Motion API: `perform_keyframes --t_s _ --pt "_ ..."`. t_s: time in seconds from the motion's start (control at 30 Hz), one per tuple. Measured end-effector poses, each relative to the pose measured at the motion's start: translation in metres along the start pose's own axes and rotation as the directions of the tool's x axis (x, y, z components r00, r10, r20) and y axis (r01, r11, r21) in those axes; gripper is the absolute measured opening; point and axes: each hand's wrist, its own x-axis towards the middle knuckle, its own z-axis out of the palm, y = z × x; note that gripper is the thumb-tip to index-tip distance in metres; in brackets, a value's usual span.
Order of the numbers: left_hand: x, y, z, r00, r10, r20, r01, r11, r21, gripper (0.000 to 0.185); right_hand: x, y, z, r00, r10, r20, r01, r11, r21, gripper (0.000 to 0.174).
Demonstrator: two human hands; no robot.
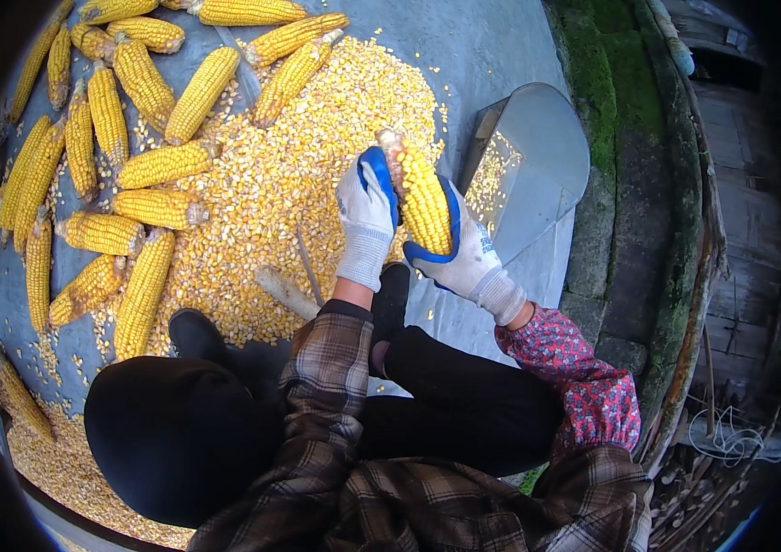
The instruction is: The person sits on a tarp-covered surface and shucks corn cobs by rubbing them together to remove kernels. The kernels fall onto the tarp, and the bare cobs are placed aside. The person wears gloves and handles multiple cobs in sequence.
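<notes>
An ear of corn [425, 200], partly stripped on its left side, is held between my two hands, its pale stalk end pointing away from me. My left hand [369, 203], in a white and blue coated work glove, grips its left side along the stripped patch. Wrapped around the lower right of the ear is my right hand [463, 245], in a matching glove. Beneath and to the left spreads a broad heap of loose corn kernels [259, 200]. A bare cob [285, 293] lies on the heap's near edge, close to my shoes.
Several whole ears of corn [145, 83] lie at the left on a grey-blue sheet [501, 41]. A metal scoop [549, 152] with some kernels inside rests at the right. Mossy stone edging [594, 228] borders the sheet. More kernels [79, 476] fill a container at lower left.
</notes>
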Motion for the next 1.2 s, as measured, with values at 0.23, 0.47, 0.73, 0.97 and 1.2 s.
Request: perform_keyframes --t_s 0.23,0.47,0.73,0.97,1.2 --pt "0.002 -0.001 0.005 0.966 -0.232 0.115 0.248 0.958 -0.144 0.043 0.001 0.001 -0.001 0.997 0.076 -0.022 -0.078 0.993 -0.085 0.093" --pt "-0.001 0.001 0.008 0.996 -0.065 0.064 0.059 0.995 0.083 0.046 0.000 0.001 0.002 0.997 0.053 -0.051 -0.059 0.989 -0.132 0.095" --pt "-0.008 -0.018 0.014 0.999 -0.040 -0.016 0.043 0.974 0.224 0.028 -0.001 0.004 0.006 0.990 0.139 -0.013 -0.138 0.987 0.082 0.093" --pt "0.011 -0.005 0.010 0.875 -0.454 0.166 0.481 0.851 -0.212 0.048 0.008 0.007 0.003 0.982 0.188 0.033 -0.152 0.873 -0.463 0.097" --pt "0.010 -0.015 -0.002 0.959 -0.274 0.078 0.242 0.927 0.287 0.040 0.013 0.006 0.012 0.987 0.144 0.064 -0.082 0.817 -0.571 0.099"
